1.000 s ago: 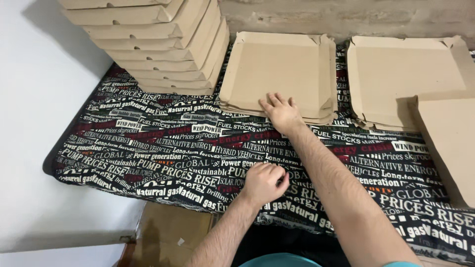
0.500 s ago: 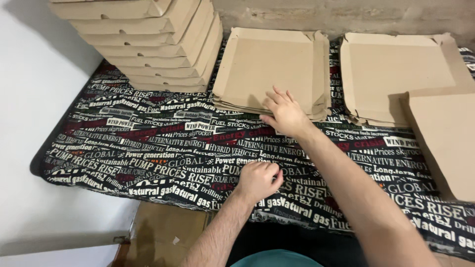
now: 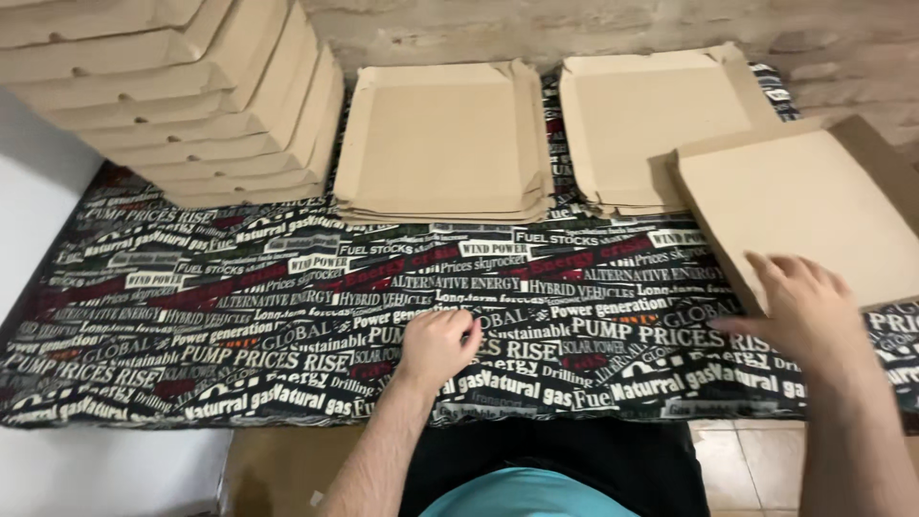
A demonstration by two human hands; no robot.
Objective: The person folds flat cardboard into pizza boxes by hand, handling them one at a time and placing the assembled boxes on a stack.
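Surface [image 3: 239,325]: black printed cloth cover.
Stack of assembled brown cardboard boxes [image 3: 191,96]: far left.
Flat brown cardboard box [image 3: 814,206]: right edge; recommended grip at its near corner.
Right hand [image 3: 799,311]: fingers apart, touching that corner.
Left hand [image 3: 436,345]: fingers curled together, empty.

even, soft indoor light falls from above, bright enough with no glare. the stacked cardboard trays [image 3: 445,139] cast thin, faint shadows on the printed cloth [image 3: 239,306]. the right hand [image 3: 799,311] is slightly motion-blurred; the wide lens bends the edges, and the corners look softer.
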